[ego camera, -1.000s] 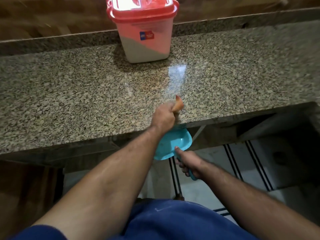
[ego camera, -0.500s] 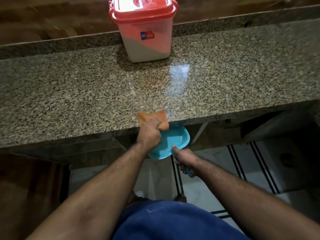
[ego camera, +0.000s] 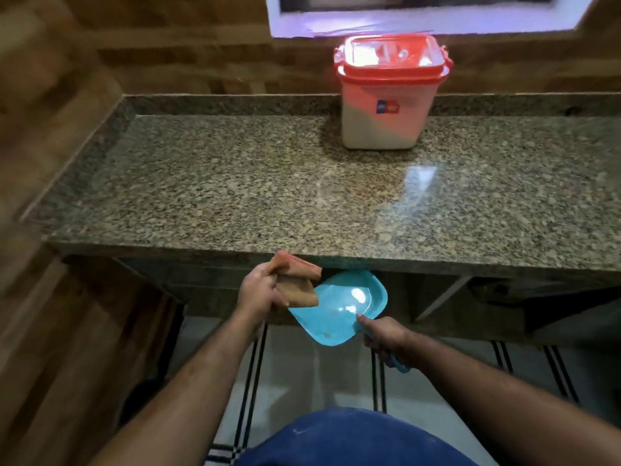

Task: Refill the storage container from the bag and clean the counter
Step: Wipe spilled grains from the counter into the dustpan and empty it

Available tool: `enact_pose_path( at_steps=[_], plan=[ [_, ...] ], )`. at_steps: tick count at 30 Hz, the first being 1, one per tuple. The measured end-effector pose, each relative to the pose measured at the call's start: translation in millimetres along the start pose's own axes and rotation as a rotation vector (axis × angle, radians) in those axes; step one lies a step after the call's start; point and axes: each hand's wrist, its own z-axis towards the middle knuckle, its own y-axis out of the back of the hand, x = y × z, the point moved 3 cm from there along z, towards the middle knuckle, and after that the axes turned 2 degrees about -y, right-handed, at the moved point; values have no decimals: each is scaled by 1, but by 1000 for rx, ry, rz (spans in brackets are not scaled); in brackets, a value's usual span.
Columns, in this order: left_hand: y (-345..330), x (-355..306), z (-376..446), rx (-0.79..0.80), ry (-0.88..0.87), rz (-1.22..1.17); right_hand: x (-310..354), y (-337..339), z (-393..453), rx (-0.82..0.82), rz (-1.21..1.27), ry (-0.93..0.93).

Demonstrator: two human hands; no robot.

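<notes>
- I am gripping a folded orange-brown cloth (ego camera: pixel 295 280) in my left hand (ego camera: pixel 260 292), fingers curled round its near end, just below the front edge of the counter (ego camera: pixel 235 196).
- I am holding a turquoise dustpan (ego camera: pixel 339 306) by its handle in my right hand (ego camera: pixel 381 334), thumb lying along the handle toward the pan.
- The pan is sitting under the counter lip, mouth toward the edge; the cloth is hanging over the pan's left rim.
- I am judging the sweep as about finished: a few specks are showing in the pan.
- The storage container (ego camera: pixel 388 95) is standing upright at the back of the counter, beyond my hands and to the right, red lid on; the right hand is nearer.
- Its side is carrying a small blue-and-red label, too small to read.
- No bag is showing anywhere.
</notes>
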Motion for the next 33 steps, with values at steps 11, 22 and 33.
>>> enact_pose_path(
  at_steps=[11,22,33],
  plan=[
    [288,111,-62,-502,101,-441,118,-229,-3,165,-423,110],
    [444,210,-141,-875,174,-630,152,-453,-4,322,-690,159],
    [442,316,-157,-1124,452,-587,115,-571,117,432,-1017,-47]
  ],
)
